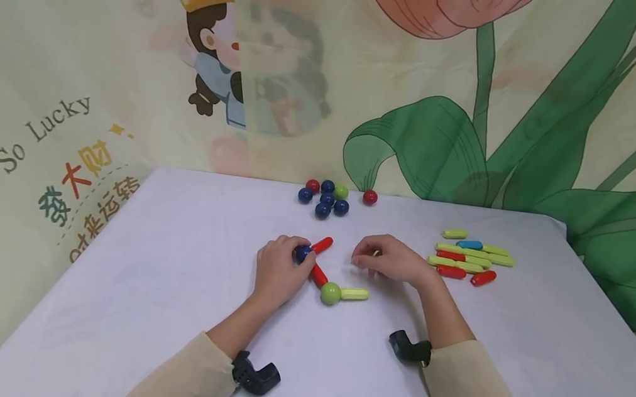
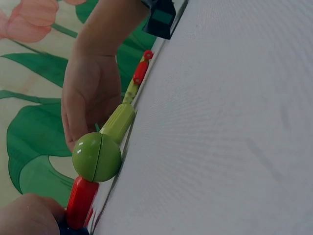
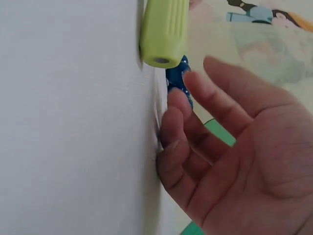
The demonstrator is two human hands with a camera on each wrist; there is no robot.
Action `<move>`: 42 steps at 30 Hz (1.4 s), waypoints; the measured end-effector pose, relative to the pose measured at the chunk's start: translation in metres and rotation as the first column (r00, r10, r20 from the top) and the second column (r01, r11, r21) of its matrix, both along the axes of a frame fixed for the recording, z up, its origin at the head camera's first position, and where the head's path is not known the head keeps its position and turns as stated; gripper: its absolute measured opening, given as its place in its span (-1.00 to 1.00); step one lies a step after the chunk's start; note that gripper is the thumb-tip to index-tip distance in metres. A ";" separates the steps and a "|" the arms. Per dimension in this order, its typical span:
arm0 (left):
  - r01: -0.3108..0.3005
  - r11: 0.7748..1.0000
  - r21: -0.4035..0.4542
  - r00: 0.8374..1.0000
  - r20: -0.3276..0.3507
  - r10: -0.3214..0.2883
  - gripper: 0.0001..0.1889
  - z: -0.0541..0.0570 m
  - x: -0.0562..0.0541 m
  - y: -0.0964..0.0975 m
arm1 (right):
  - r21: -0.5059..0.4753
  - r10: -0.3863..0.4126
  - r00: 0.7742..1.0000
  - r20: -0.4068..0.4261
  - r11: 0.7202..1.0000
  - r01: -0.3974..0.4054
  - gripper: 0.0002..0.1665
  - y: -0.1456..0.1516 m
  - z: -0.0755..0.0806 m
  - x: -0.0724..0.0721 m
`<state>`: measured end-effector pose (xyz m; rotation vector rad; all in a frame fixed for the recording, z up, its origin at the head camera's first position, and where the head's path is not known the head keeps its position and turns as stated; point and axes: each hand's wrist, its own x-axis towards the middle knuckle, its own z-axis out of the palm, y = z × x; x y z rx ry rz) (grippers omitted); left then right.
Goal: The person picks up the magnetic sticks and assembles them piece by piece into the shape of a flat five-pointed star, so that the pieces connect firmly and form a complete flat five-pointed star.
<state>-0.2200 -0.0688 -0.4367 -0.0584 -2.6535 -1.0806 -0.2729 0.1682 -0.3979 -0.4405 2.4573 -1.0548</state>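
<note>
My left hand (image 1: 282, 270) grips a dark blue ball (image 1: 302, 254), its thumb and fingers on either side. One red rod (image 1: 322, 245) points away from that ball toward the back right. Another red rod (image 1: 319, 275) links it to a green ball (image 1: 330, 293), from which a yellow-green rod (image 1: 354, 294) sticks out to the right. My right hand (image 1: 394, 259) is just above the table, right of these joined pieces, its fingers loosely bent around nothing. In the right wrist view, the free end of the yellow-green rod (image 3: 164, 39) shows close to that hand but apart from it.
Several dark blue balls (image 1: 322, 210), a green ball (image 1: 341, 192) and two red balls (image 1: 370, 197) lie at the back of the white table (image 1: 148, 259). To the right is a group of yellow-green rods (image 1: 501, 260), red rods (image 1: 450, 272) and a blue rod (image 1: 470, 244).
</note>
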 end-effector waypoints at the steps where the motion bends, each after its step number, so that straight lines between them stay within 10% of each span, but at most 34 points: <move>1: -0.002 1.000 0.006 1.000 0.001 0.002 -0.71 0.000 0.000 0.000 | -0.019 -0.052 0.999 -0.016 0.999 0.051 -0.76 0.000 -0.002 -0.004; 10: -0.014 0.998 0.064 1.000 0.024 0.013 -0.70 -0.002 0.000 -0.003 | -0.156 -0.294 0.952 -0.082 0.947 0.279 -0.39 -0.025 -0.014 -0.027; 21: -0.021 0.996 0.091 0.999 0.037 0.018 -0.70 0.000 0.001 -0.003 | 0.070 -0.208 0.955 -0.212 0.972 0.227 -0.09 -0.041 -0.020 -0.053; 29: -0.029 0.995 0.097 0.999 0.036 0.025 -0.71 -0.001 0.002 -0.003 | 0.001 -0.292 0.912 -0.286 0.952 0.305 -0.21 -0.045 -0.025 -0.061; 42: -0.021 0.996 0.084 0.999 0.040 0.018 -0.71 -0.001 0.000 -0.002 | 0.037 -0.226 0.905 -0.361 0.966 0.256 -0.38 -0.049 -0.019 -0.063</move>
